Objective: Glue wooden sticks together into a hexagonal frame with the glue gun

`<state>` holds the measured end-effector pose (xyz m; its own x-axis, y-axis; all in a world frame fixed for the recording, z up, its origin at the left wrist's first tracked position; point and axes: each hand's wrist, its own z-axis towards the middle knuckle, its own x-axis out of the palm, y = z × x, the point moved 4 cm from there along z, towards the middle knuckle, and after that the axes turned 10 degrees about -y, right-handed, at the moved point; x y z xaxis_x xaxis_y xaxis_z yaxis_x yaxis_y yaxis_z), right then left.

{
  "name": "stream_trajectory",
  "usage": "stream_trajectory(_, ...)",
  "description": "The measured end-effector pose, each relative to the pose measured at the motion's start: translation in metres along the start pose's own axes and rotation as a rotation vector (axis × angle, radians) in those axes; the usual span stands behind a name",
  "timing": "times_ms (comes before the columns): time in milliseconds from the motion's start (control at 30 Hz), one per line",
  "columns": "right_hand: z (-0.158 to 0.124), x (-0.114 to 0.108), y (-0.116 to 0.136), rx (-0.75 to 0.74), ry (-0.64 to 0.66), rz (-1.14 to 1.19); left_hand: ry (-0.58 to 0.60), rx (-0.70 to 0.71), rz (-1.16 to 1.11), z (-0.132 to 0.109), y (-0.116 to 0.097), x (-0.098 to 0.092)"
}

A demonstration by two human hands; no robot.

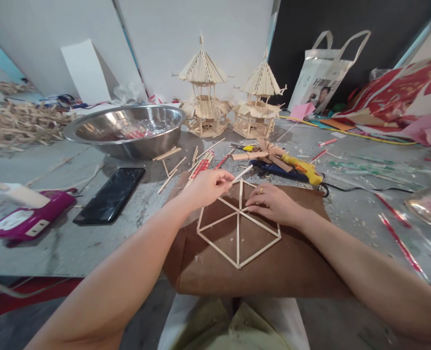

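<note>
A hexagonal frame of pale wooden sticks (238,238), with spokes meeting at its centre, lies on a brown sheet (215,282). My left hand (217,184) is over the frame's far left side, its thumb and fingers pinched on a thin pale wooden stick (245,171) that points away to the right. At the frame's right upper part, my right hand (273,204) has its bent fingers closed on the sticks near the centre. The fingers hide part of the spoke there.
Two stick pagodas (204,104) (258,104) stand at the back beside a steel bowl (128,141). A black phone (109,197) and purple power strip (33,216) lie left. Past the sheet are loose sticks (171,175) and a yellow-and-blue glue gun (302,169) with a cord.
</note>
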<state>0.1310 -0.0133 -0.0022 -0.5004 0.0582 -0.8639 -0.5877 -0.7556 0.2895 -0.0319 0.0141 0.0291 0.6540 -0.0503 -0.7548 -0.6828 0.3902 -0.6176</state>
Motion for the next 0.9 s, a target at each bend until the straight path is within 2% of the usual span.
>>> stream_trajectory(400, 0.005, 0.005, 0.008, -0.001, 0.007, -0.029, 0.006, 0.021, 0.034, 0.0, -0.001, 0.001)
stream_trajectory(567, 0.003, 0.005, 0.005, 0.011, -0.002, 0.045, 0.082, -0.014, 0.04, -0.001, -0.003, -0.006)
stream_trajectory(633, 0.001, 0.002, -0.003, 0.101, -0.05, 0.094, 0.134, -0.034, 0.041, -0.002, -0.004, -0.01)
stream_trajectory(767, -0.005, -0.008, -0.025, 0.403, -0.269, 0.27, 0.245, -0.045, 0.014, -0.006, -0.005, -0.014)
stream_trajectory(833, -0.007, -0.01, -0.029, 0.468, -0.326, 0.398, 0.293, -0.043, 0.023, -0.008, -0.006, -0.012)
stream_trajectory(900, -0.007, -0.011, -0.027, 0.474, -0.317, 0.465, 0.336, -0.028, 0.047, -0.01, -0.008, -0.007)
